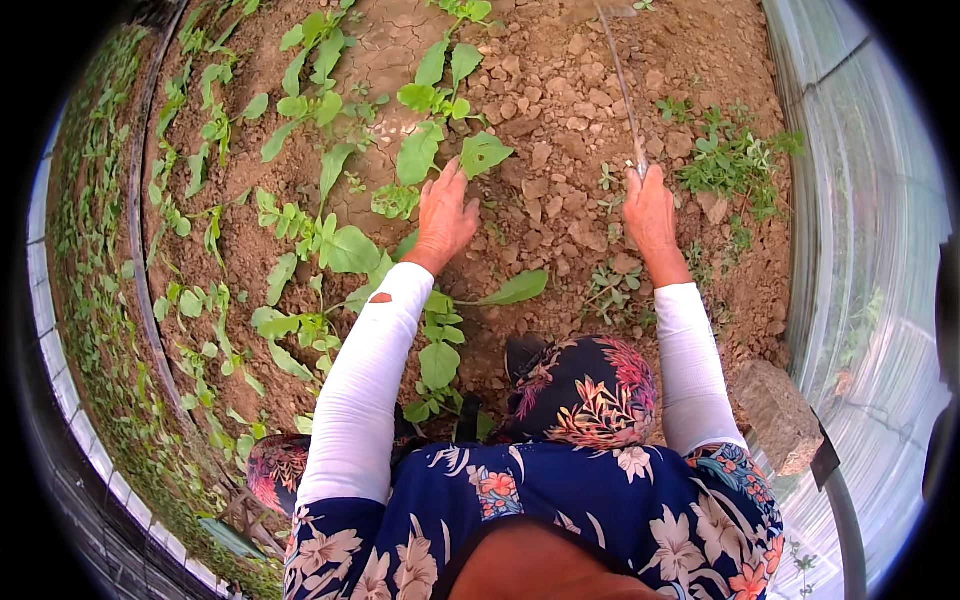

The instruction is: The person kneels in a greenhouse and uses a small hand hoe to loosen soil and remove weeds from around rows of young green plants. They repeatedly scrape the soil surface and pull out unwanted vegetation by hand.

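Note:
My left hand (448, 217) is among the leafy green plants (420, 150), its fingertips at a broad leaf with small holes; whether it grips the leaf cannot be told. My right hand (649, 206) is closed around the near end of a long thin handle (621, 82), which runs away over the soil to the top edge of the view. A blurred, flat part shows at the handle's far end. Low weeds (724, 157) grow to the right of my right hand, and smaller weeds (615, 289) stand in the soil below it.
Cloddy brown soil (555, 150) lies between my hands. More rows of plants grow at the left, crossed by a dark hose (139, 187). Clear plastic sheeting (862, 225) forms the right side. A rough block (776, 416) sits by my right elbow, near a curved grey pipe (847, 532).

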Motion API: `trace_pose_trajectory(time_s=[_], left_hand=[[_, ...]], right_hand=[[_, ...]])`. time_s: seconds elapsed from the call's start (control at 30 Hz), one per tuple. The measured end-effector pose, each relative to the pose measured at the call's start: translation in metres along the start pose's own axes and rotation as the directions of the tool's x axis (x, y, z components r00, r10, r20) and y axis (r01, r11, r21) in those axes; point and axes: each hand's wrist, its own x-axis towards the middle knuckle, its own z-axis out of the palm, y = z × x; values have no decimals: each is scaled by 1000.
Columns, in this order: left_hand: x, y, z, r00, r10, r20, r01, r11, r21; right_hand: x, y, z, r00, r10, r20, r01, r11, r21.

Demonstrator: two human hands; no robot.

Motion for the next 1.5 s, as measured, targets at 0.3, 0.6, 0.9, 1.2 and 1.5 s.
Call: trace_pose_trajectory(time_s=[0.3,0.6,0.9,1.2,1.5], left_hand=[[3,-5,-4,997,66,-29,-64,995,80],[4,3,-5,1000,21,-13,-21,999,39],[1,-5,-2,1000,18,-10,-17,998,67],[1,7,5,994,22,106,-37,989,140],[-71,1,1,944,329,-21,-315,919,237]], right_hand=[[22,-38,-14,998,17,-60,-11,994,107],[10,-58,6,995,-96,20,89,971,221],[-4,-60,7,981,-100,164,69,980,184],[-26,-31,14,985,-80,153,60,989,132],[-27,-31,8,990,-120,69,111,987,118]])
